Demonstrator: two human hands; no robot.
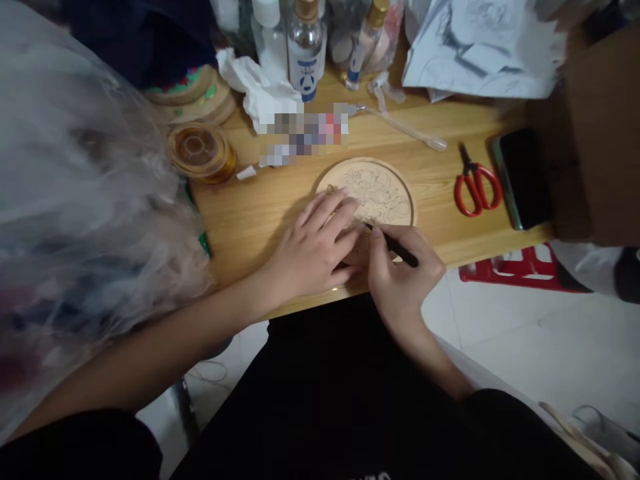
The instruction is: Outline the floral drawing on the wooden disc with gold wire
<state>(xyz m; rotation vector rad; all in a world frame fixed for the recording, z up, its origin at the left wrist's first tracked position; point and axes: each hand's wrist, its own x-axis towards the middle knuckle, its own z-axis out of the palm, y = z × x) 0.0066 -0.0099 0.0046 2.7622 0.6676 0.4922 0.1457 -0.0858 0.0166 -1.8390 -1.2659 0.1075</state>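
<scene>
A round wooden plate (387, 190) with a raised rim and a line drawing of flowers lies near the table's front edge. My left hand (320, 243) rests on its left part, fingers spread, hiding that side. Pinched in my right hand (405, 267) is a slim black tool (403, 252), its tip pointing left at the plate's lower middle, close to my left fingers. Gold-coloured wire or thread shows faintly by my left fingertips; its detail is too small to tell.
Red-handled scissors (477, 190) and a phone (524, 179) lie to the right, beside a brown box (600, 133). A gold wire spool (201, 153) sits left, near plastic bags (85, 173). Bottles (304, 57), crumpled tissue (265, 93) and papers (480, 50) line the back.
</scene>
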